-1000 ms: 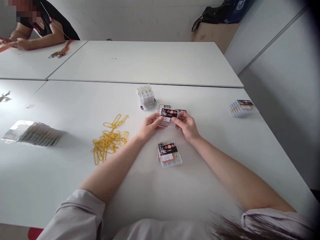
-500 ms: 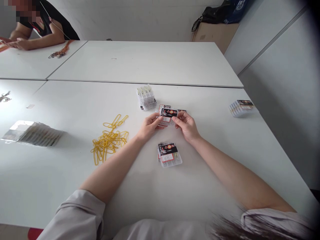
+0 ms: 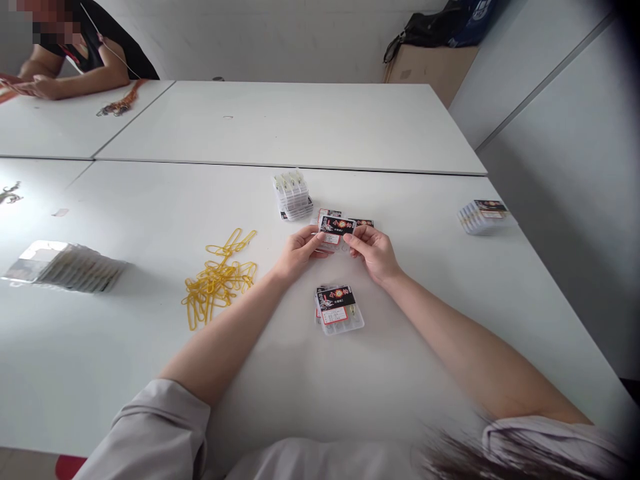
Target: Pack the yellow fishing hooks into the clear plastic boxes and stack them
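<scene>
Between my two hands is a small clear plastic case with a black label and a red-edged white sticker. My left hand pinches its left side, the thumb on top. On the right side my right hand grips it the same way. Just beyond, more labelled cases lie on the table, partly hidden by the held one. Nearer to me is a small pile of similar cases. A stack of clear compartment cases stands behind my left hand.
Yellow wire clips lie heaped left of my left forearm. Farther left is a row of clear cases; another group of cases sits near the right edge. Across the white table, a person sits beside an orange bundle.
Almost nothing differs. Both hands keep their hold on the case, which has shifted very slightly to the left.
</scene>
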Available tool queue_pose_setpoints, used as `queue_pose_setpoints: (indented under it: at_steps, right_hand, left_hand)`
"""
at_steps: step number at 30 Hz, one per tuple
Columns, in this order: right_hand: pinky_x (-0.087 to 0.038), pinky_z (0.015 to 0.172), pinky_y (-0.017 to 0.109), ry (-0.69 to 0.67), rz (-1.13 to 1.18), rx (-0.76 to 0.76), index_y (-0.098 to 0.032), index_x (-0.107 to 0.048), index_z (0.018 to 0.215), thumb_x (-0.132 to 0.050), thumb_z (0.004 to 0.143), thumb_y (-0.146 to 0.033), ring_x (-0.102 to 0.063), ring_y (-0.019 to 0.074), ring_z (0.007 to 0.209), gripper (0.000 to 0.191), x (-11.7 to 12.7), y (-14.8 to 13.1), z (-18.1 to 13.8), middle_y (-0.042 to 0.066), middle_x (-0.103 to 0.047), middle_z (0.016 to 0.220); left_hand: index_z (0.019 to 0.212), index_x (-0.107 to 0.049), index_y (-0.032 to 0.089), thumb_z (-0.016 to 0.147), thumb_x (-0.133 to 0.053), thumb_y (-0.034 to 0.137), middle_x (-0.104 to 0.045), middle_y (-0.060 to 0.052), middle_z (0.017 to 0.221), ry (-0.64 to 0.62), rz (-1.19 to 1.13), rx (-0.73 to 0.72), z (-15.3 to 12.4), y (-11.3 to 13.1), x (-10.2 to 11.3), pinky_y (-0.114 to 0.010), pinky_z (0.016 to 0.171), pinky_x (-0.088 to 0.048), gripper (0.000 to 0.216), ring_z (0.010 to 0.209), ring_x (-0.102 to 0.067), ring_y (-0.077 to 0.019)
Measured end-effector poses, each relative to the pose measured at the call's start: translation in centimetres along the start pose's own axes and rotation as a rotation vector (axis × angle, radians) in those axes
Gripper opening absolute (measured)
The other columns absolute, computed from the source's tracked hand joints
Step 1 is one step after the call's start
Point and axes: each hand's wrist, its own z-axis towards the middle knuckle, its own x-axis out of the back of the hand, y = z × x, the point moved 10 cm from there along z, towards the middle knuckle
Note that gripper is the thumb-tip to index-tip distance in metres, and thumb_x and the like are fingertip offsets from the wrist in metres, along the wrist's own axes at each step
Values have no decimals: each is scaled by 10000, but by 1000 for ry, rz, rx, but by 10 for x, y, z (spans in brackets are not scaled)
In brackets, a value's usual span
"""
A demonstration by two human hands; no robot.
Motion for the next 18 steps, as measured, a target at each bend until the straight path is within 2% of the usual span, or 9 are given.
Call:
queue_pose_setpoints:
  at_steps: [8,13,18]
  right_hand:
    - [-408,503,232,-48,-5,-57,-191,-597,635,-904,588,-470,-492,75,473,418,-2,4,0,-51,-570,538]
    - [-412,497,224,-25,4,15,-211,-549,683,-898,591,-499,-497,75,509,462,-4,-1,-1,-63,-564,615]
    - [-426,519,240,-77,-77,68,-207,-576,691,-830,697,-555,-496,86,523,430,-10,-4,-2,-49,-565,614]
  left_hand:
    - [1000,-651,150,791,-756,548,-728,-41,933,-35,6,6,1,-3,-1,-275,775,-543,462,804,-675,-140]
    - [986,-646,149,781,-764,548,-727,-42,927,-50,-10,2,1,-3,-3,-275,771,-545,464,804,-675,-139]
    - [981,-641,141,770,-774,551,-732,-46,920,-29,-18,11,2,-4,0,-263,760,-552,479,787,-685,-130]
